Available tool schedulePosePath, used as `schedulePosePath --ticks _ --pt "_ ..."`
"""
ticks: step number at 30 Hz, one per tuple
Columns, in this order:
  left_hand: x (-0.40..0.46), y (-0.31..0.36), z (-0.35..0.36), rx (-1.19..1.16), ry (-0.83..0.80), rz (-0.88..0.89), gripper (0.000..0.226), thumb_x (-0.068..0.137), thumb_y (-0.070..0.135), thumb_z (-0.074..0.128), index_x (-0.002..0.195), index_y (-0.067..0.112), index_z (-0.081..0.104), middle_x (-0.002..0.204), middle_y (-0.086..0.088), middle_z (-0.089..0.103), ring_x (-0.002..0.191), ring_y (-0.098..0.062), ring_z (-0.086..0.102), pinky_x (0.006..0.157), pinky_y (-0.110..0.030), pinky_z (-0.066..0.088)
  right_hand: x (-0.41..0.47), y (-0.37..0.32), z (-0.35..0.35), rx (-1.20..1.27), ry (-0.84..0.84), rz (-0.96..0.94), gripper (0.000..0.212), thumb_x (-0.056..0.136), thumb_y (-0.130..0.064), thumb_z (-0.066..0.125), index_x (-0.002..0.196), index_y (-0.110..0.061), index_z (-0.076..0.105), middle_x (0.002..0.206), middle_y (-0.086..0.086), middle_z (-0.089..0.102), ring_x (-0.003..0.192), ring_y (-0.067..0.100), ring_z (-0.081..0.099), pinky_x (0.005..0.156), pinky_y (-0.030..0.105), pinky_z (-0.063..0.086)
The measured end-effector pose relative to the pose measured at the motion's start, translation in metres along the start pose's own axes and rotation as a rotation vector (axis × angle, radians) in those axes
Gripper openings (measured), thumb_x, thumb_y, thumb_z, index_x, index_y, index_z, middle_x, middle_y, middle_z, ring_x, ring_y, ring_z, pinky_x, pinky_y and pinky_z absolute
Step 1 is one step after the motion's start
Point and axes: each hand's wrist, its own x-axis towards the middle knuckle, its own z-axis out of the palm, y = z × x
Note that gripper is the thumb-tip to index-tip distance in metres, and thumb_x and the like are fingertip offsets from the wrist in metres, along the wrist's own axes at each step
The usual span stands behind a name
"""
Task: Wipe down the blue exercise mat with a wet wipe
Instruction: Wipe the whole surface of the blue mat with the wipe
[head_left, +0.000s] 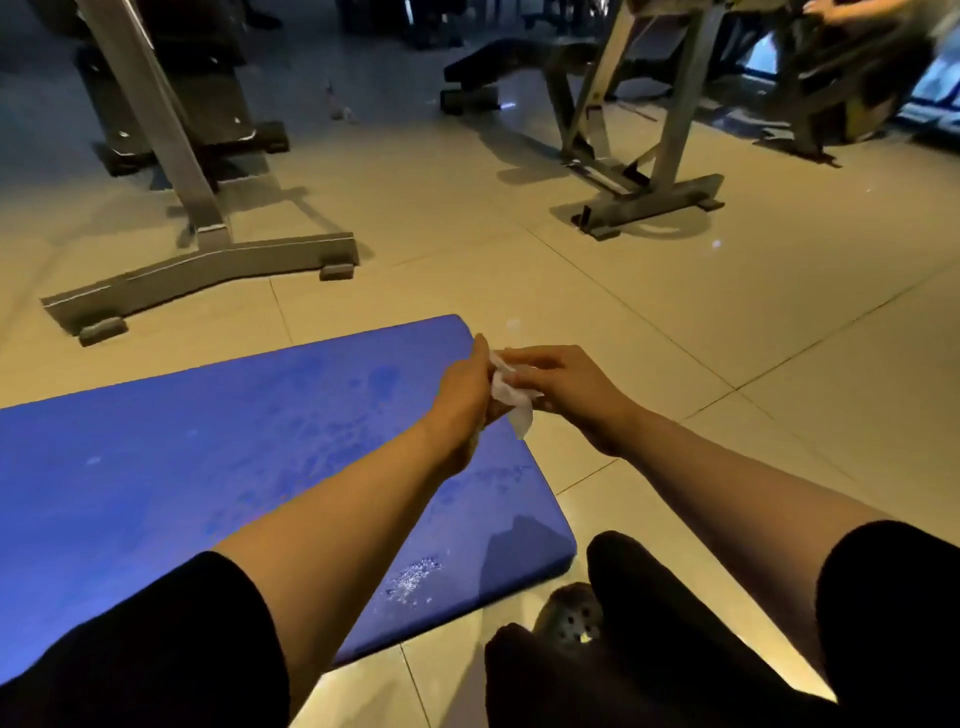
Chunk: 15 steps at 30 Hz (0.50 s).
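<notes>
Wipe, white and crumpled, sits pinched between both hands above the far right corner of the blue exercise mat, one loose end hanging down past the mat's edge. The left hand curls its fingers around the near side of the wipe, thumb pointing up; the right hand grips the other side, fingers bent over the top of it. Neither hand touches the mat. The mat lies flat on the tiled floor below and to the left of the hands, its surface mottled with darker damp patches and a cluster of pale specks near the corner closest to the person. Black sleeves cover both upper arms, and a dark-clad knee rises just right of the mat's near corner, beside a grey perforated shoe. Beyond the hands stand grey metal gym machine frames, and farther back a black bench.
</notes>
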Motion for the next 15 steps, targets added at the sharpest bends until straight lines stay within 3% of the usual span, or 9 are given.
schedulePosePath --ticks 2,5,8,10,13,15 --pt "0.016 -0.03 0.0 -0.02 -0.031 -0.08 0.053 0.106 0.041 0.025 0.104 0.005 0.064 0.094 -0.008 0.07 0.087 -0.018 0.066 0.08 -0.026 0.055 0.008 0.041 0.0 -0.148 0.045 0.023 0.037 0.082 -0.001 0.063 0.115 -0.018 0.071 0.116 0.001 0.069 0.105 0.011 0.065 0.088 0.024 0.054" --pt "0.043 -0.087 0.003 0.137 -0.032 -0.196 0.05 0.106 0.04 0.03 0.104 0.005 0.066 0.1 -0.013 0.068 0.091 -0.024 0.064 0.087 -0.036 0.053 0.016 0.103 0.01 -0.366 0.11 0.083 0.034 0.089 -0.004 0.06 0.121 -0.012 0.068 0.122 0.007 0.067 0.108 0.017 0.064 0.08 0.013 0.047" --pt "0.067 -0.152 0.0 0.587 -0.064 -0.154 0.037 0.102 0.035 0.045 0.091 0.007 0.066 0.095 -0.017 0.066 0.081 -0.028 0.059 0.085 -0.041 0.052 0.026 0.163 0.01 -0.671 0.081 0.126 0.031 0.09 -0.002 0.055 0.117 -0.009 0.069 0.117 0.01 0.068 0.105 0.025 0.063 0.073 0.015 0.042" --pt "0.07 -0.193 -0.005 0.983 -0.141 -0.056 0.032 0.097 0.032 0.054 0.117 0.007 0.063 0.12 -0.014 0.06 0.101 -0.027 0.058 0.092 -0.04 0.048 0.028 0.199 0.005 -0.737 0.104 0.193 0.033 0.089 0.0 0.055 0.119 -0.005 0.067 0.12 0.012 0.064 0.109 0.029 0.06 0.085 0.023 0.041" --pt "0.064 -0.245 -0.016 1.358 -0.339 0.083 0.071 0.084 0.044 0.07 0.141 0.014 0.04 0.146 -0.005 0.035 0.132 -0.026 0.039 0.106 -0.038 0.038 0.024 0.245 0.001 -0.781 0.14 0.22 0.035 0.091 -0.004 0.055 0.125 -0.003 0.062 0.131 0.01 0.056 0.114 0.028 0.055 0.086 0.018 0.035" --pt "0.055 -0.272 -0.021 1.528 -0.479 0.128 0.096 0.082 0.05 0.069 0.154 0.014 0.016 0.161 -0.007 0.009 0.148 -0.026 0.012 0.12 -0.036 0.012 0.012 0.27 0.008 -0.822 0.075 0.208 0.038 0.092 -0.007 0.054 0.129 -0.004 0.059 0.143 0.006 0.047 0.123 0.025 0.05 0.096 0.017 0.032"
